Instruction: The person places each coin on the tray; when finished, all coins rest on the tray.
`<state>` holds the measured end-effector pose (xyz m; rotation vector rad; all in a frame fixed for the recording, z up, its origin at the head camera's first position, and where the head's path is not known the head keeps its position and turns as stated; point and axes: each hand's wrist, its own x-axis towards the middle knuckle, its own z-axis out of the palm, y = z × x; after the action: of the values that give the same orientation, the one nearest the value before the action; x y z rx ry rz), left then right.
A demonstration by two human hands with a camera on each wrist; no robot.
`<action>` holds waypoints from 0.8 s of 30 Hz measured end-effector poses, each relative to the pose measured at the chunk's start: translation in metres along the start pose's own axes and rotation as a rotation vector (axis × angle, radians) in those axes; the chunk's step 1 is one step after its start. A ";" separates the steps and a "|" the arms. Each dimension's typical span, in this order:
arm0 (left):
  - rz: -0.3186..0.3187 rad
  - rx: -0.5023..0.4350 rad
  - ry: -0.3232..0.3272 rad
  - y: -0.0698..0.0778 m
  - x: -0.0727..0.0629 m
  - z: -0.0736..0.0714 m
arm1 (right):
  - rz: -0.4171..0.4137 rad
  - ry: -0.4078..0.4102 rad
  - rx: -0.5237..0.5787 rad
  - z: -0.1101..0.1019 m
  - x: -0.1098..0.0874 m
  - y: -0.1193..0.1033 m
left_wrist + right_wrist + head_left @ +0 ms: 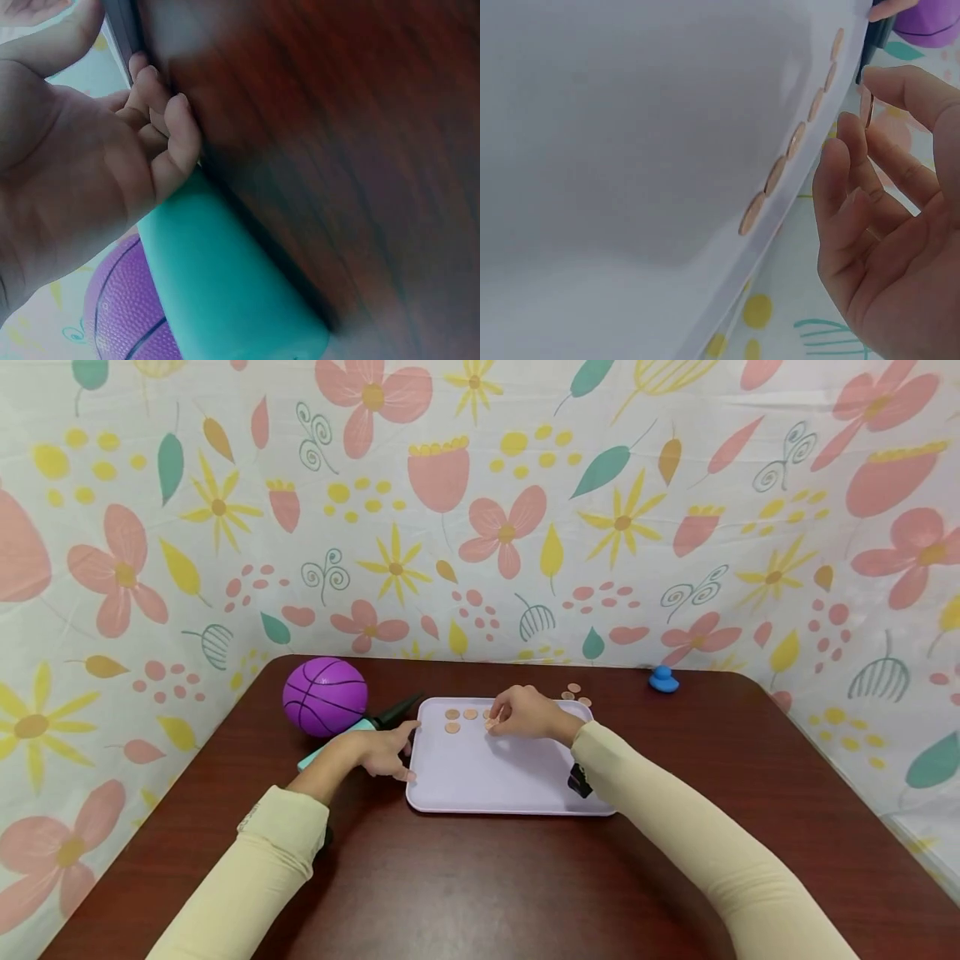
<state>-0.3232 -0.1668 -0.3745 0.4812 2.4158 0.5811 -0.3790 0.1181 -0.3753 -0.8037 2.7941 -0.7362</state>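
Note:
In the head view, my right hand [525, 714] is over the far part of the pale lilac tray [502, 777]. Thumb and index finger pinch a copper coin [867, 107], seen edge-on in the right wrist view; the other fingers curl loosely. Several copper coins [452, 714] lie along the tray's far rim, with another coin [452, 727] just in front of that row. My left hand [385, 752] rests at the tray's left rim, thumb and index finger spread apart. Its lower fingers bend loosely beside a turquoise object [225, 262] in the left wrist view.
A purple basketball [325, 696] sits at the back left, behind the turquoise object, which has a black tapered end [397, 711]. More coins [573, 688] lie on the brown table [465, 877] beyond the tray's far right corner. A blue rubber duck [663, 679] stands farther right.

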 end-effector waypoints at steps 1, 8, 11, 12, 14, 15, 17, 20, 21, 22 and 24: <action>-0.008 -0.014 -0.001 -0.001 0.000 0.000 | 0.007 -0.007 -0.002 0.002 0.001 -0.001; -0.035 -0.081 0.026 -0.002 0.001 0.003 | 0.031 -0.025 -0.026 0.011 0.011 -0.007; -0.037 -0.091 0.035 -0.002 0.003 0.003 | 0.036 -0.026 -0.037 0.014 0.015 -0.009; -0.034 -0.092 0.038 -0.003 0.003 0.002 | 0.039 -0.026 -0.038 0.015 0.017 -0.010; -0.016 -0.087 0.046 -0.004 0.003 0.002 | 0.043 -0.021 -0.042 0.017 0.019 -0.012; -0.010 -0.078 0.052 -0.004 0.003 0.002 | 0.046 -0.021 -0.043 0.018 0.020 -0.012; 0.007 -0.052 0.063 -0.004 0.004 0.003 | 0.055 -0.024 -0.048 0.021 0.022 -0.013; 0.033 0.005 0.076 -0.004 0.004 0.005 | 0.071 -0.035 -0.052 0.024 0.024 -0.015; 0.040 0.020 0.078 -0.004 0.004 0.005 | 0.073 -0.037 -0.053 0.025 0.025 -0.015; 0.046 0.031 0.080 -0.004 0.004 0.005 | 0.076 -0.038 -0.056 0.026 0.026 -0.016; 0.052 0.047 0.082 -0.003 0.004 0.005 | 0.079 -0.039 -0.058 0.027 0.027 -0.016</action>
<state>-0.3230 -0.1662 -0.3816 0.5511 2.5064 0.5773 -0.3875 0.0806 -0.3906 -0.7051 2.8055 -0.6227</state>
